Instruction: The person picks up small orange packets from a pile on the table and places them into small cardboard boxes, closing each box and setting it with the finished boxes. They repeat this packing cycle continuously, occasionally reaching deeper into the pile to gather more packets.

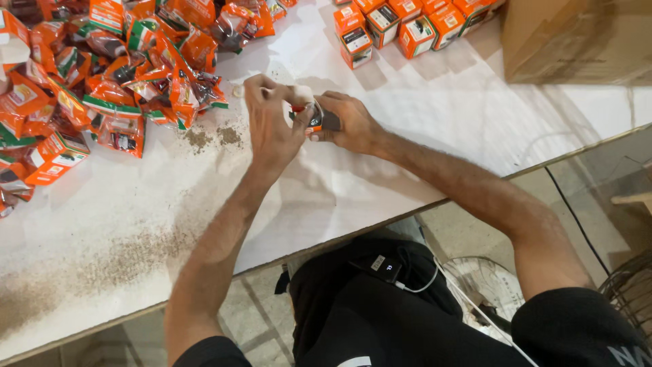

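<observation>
Both hands meet over the white table (pixel 421 136) on one small orange carton (pixel 316 121). My right hand (pixel 350 124) wraps around the carton from the right. My left hand (pixel 272 121) pinches the carton's top end, where a whitish pouch or flap (pixel 300 92) sticks out. Most of the carton is hidden by the fingers, so whether it is closed does not show.
A heap of orange-green foil pouches (pixel 102 75) covers the table's left. A row of closed orange cartons (pixel 407 27) stands at the back, beside a brown cardboard box (pixel 577 37). Brown powder (pixel 115 258) is spilled left. A fan (pixel 485 285) stands below the table edge.
</observation>
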The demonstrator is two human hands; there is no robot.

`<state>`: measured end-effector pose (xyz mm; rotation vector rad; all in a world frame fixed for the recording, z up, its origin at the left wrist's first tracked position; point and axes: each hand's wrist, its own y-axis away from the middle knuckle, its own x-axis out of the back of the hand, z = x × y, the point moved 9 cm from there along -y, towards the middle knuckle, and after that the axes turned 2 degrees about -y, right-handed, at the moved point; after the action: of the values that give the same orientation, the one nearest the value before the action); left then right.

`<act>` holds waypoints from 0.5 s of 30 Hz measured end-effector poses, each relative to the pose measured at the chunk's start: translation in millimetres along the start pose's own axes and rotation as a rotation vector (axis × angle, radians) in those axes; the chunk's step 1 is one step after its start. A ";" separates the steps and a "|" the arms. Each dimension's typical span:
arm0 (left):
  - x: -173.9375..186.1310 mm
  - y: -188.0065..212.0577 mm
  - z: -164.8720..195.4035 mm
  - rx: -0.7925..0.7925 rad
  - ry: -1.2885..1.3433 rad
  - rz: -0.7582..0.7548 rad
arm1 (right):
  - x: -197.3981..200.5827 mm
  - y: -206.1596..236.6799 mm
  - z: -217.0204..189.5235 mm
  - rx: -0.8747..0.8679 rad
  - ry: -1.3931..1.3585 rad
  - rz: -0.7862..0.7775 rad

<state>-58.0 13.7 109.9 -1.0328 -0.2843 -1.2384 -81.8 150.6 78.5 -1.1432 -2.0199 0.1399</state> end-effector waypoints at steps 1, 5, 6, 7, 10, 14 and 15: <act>-12.4 -1.6 -20.3 0.168 0.202 -0.051 | 0.6 0.5 -0.2 0.018 -0.005 0.009; -46.9 -4.1 -51.0 0.289 0.507 -0.154 | -0.2 4.4 7.9 -0.034 -0.138 0.067; -47.5 -8.3 -45.0 0.168 0.458 -0.145 | -1.6 6.4 11.3 -0.071 -0.199 0.074; -49.4 -10.2 -49.1 0.182 0.442 -0.128 | -3.4 8.1 14.6 -0.110 -0.258 0.077; -52.5 -7.6 -59.3 0.288 0.494 -0.131 | -1.5 8.6 4.1 0.005 -0.067 0.102; -59.3 15.3 -67.5 0.524 1.008 -0.314 | -3.5 8.5 -7.5 0.157 0.082 0.101; -59.9 18.5 -66.3 0.552 1.183 -0.361 | -3.8 8.1 -7.6 0.169 0.087 0.100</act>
<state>-85.5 0.2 23.9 0.3182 0.1306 -1.7521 -70.1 150.4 77.8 -1.1235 -1.8383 0.3004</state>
